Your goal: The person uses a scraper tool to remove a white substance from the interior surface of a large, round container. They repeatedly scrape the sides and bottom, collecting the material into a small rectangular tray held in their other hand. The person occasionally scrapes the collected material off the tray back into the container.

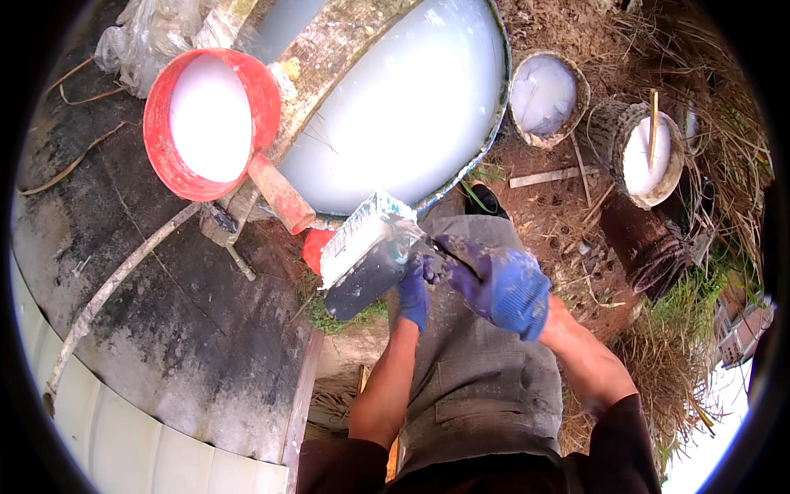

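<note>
Both my hands wear blue-purple gloves smeared with pale residue. My right hand (498,284) is closed around the dark handle of a boxy scoop-like tool (362,276). This tool has a white, crusted upper part and a smooth dark lower face, tilted down to the left. Close beneath the handle end, my left hand (414,290) has its fingers curled against the tool. Just beyond it stands a large round tub (387,123) full of milky white liquid. A red bucket (267,95) with white liquid inside is at the tub's left.
A stained wooden plank (329,62) crosses the tub. Two crusted buckets, one upright (514,115) and one tilted (675,165) with a stick (653,128) in it, stand on the right. A long branch (123,276) lies on the dark slab (197,329) at left, near crumpled plastic (148,45).
</note>
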